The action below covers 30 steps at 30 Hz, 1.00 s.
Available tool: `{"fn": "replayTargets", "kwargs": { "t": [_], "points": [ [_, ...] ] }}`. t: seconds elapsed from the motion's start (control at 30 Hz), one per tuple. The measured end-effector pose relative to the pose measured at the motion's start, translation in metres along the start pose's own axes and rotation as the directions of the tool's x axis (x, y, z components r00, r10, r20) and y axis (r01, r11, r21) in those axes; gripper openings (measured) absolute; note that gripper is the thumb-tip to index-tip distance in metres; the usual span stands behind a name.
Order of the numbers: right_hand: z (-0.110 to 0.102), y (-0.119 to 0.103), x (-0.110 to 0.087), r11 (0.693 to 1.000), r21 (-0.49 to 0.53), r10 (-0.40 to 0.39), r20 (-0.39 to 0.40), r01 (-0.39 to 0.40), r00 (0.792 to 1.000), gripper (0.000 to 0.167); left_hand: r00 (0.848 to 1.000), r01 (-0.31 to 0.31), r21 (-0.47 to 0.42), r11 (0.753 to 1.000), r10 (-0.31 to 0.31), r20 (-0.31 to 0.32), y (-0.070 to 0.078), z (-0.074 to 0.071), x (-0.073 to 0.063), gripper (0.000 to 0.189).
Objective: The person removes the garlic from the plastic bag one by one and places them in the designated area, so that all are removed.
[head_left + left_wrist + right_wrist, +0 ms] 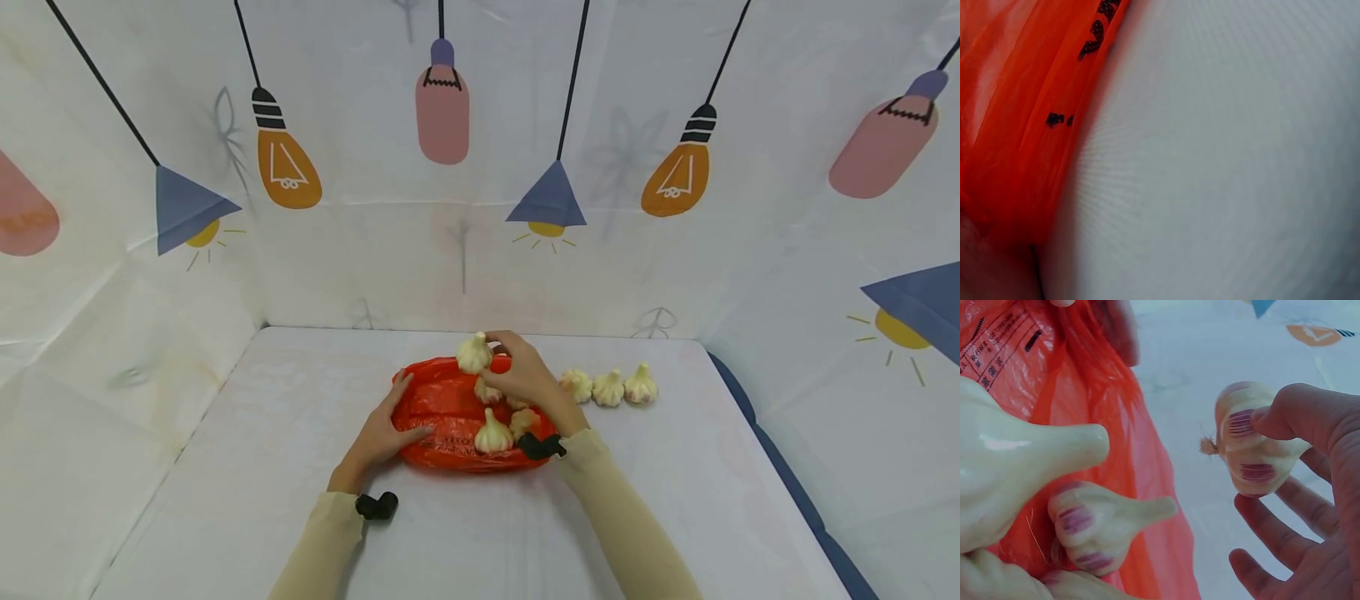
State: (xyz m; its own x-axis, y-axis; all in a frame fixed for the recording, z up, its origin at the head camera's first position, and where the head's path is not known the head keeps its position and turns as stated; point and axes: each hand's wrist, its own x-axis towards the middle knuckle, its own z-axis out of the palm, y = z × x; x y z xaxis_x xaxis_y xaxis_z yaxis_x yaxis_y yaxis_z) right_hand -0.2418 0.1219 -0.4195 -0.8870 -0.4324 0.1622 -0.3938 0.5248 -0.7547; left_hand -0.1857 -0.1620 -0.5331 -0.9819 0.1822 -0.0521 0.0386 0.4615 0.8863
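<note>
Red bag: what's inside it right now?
Several garlic bulbs show in the red bag. The right hand partly hides them in the head view; anything beneath the bulbs is covered.

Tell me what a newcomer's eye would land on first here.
First, the bright red plastic bag on the white table, with garlic bulbs gathered in its right half. Then the single garlic bulb in the grip of the right hand, by the bag's far edge. Behind, pictured orange light bulbs and blue lampshades stand out on the pale backdrop.
</note>
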Motion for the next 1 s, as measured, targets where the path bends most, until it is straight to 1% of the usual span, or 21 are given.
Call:
{"fn": "replayTargets", "kwargs": {
  "t": [0.1, 0.3, 0.53, 0.63, 0.8, 1.0],
  "points": [
    [-0.003, 0.001, -0.004, 1.0, -0.005, -0.007, -0.026, 0.007, 1.0, 0.064, 1.0, -0.004, 0.002, 1.0, 0.004, -0.002, -0.001, 0.0, 0.0, 0.104],
    [-0.007, 0.004, -0.01, 1.0, -0.025, -0.011, -0.054, 0.009, 0.998, 0.062, 1.0, -0.004, 0.009, 1.0, 0.004, 0.008, -0.001, 0.0, 0.0, 0.105],
    [-0.013, 0.009, -0.021, 1.0, 0.019, 0.019, -0.081, -0.018, 0.997, 0.062, 1.0, 0.012, 0.004, 1.0, -0.012, 0.011, 0.001, 0.001, 0.0, 0.104],
    [-0.017, 0.012, -0.027, 0.999, 0.019, 0.029, -0.094, -0.028, 0.995, 0.062, 1.0, 0.013, 0.005, 1.0, -0.013, 0.006, 0.002, 0.002, 0.0, 0.104],
    [-0.025, 0.015, -0.034, 0.999, 0.011, 0.037, -0.13, -0.036, 0.991, 0.061, 1.0, 0.006, 0.0, 1.0, -0.006, -0.002, 0.001, 0.002, 0.001, 0.103],
    [-0.034, 0.022, -0.04, 1.0, 0.009, 0.01, -0.197, -0.008, 0.98, 0.059, 1.0, -0.009, -0.004, 1.0, 0.01, 0.001, 0.001, 0.001, -0.001, 0.102]
  ]
}}
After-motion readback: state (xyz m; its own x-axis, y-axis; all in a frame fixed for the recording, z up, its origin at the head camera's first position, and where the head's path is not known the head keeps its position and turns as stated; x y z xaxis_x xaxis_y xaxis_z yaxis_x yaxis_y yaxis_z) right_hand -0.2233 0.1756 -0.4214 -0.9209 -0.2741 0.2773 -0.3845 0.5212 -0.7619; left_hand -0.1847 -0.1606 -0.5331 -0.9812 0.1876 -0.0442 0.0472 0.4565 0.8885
